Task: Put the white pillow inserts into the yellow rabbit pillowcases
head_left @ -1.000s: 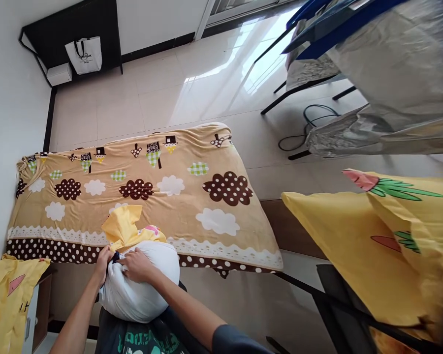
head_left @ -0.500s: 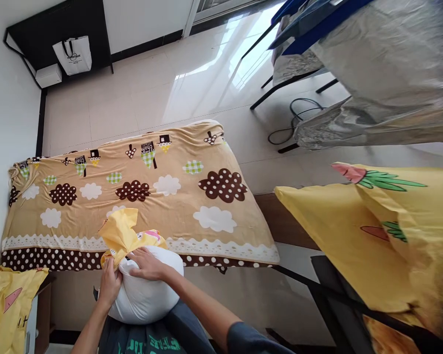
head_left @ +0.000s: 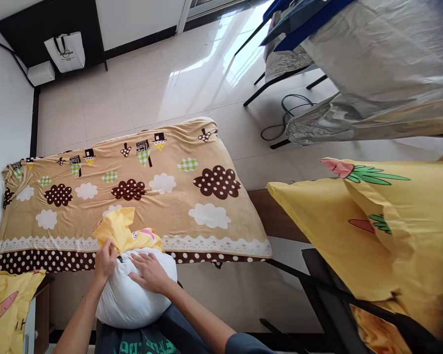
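A white pillow point(head_left: 127, 300) rests against my lap at the near edge of a bed. A yellow printed pillowcase point(head_left: 118, 231) is bunched over its far end. My left hand point(head_left: 105, 260) grips the yellow pillowcase at the pillow's top left. My right hand point(head_left: 149, 273) lies flat on the white pillow with fingers spread, pressing it down.
The bed carries a tan blanket point(head_left: 143, 191) with cloud and tree prints. More yellow carrot-print cloth hangs at the right point(head_left: 372, 226) and lies at the lower left point(head_left: 7, 305). A cable point(head_left: 288, 113) lies on the tiled floor; a white bag point(head_left: 64, 51) stands far left.
My left hand has moved up from the pillow's side onto the yellow pillowcase. My right hand has slid lower on the white pillow. The view has shifted slightly.
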The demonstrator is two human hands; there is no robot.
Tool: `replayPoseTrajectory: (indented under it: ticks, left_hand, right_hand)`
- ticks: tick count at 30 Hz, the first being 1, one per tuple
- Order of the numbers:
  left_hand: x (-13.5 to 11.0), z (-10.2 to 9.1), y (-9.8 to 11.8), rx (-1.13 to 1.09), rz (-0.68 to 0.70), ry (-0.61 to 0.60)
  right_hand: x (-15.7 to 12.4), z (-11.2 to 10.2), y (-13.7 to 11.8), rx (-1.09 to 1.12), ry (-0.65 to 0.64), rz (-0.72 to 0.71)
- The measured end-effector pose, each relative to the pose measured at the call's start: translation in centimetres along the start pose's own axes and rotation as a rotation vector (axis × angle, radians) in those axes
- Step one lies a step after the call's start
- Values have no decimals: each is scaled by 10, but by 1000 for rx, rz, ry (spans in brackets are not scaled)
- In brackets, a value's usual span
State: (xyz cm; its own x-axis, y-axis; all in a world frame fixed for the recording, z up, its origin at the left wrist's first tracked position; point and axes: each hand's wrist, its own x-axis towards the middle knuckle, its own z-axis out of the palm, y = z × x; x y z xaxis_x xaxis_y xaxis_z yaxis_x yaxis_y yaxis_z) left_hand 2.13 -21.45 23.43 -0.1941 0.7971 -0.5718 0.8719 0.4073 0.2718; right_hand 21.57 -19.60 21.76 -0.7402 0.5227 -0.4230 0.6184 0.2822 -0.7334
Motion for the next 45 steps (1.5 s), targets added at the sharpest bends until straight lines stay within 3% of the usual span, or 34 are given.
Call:
replayPoseTrajectory:
  ticks: [7, 12, 21, 29, 32, 35, 38, 40, 45]
  left_hand:
    - [66, 10, 35, 328, 71, -303]
    - [81, 14, 34, 490, 53, -402]
    - [60, 0, 32, 524, 183, -156]
    - [46, -10, 20, 402, 222, -51]
    - [44, -14, 3, 318, 157, 52]
    - [43, -13, -15, 214, 95, 140]
    - [45, -5, -26, 114, 92, 168]
    - [48, 5, -30, 57, 100, 172]
    - [55, 26, -38, -25, 91, 207]
  right_hand:
    - [15, 2, -5, -22, 14, 3]
    - [11, 1, -5, 25, 53, -8]
    - [33, 14, -6, -30, 170, -17]
    - [68, 22, 7, -2, 368, 135]
    - [54, 16, 4, 20, 414, 117]
    - [16, 16, 2, 48, 487, 31]
    - [-19, 24, -6, 36, 431, -83]
    - [-23, 30, -13, 19, 326, -99]
    - [27, 43, -23, -16, 153, 8]
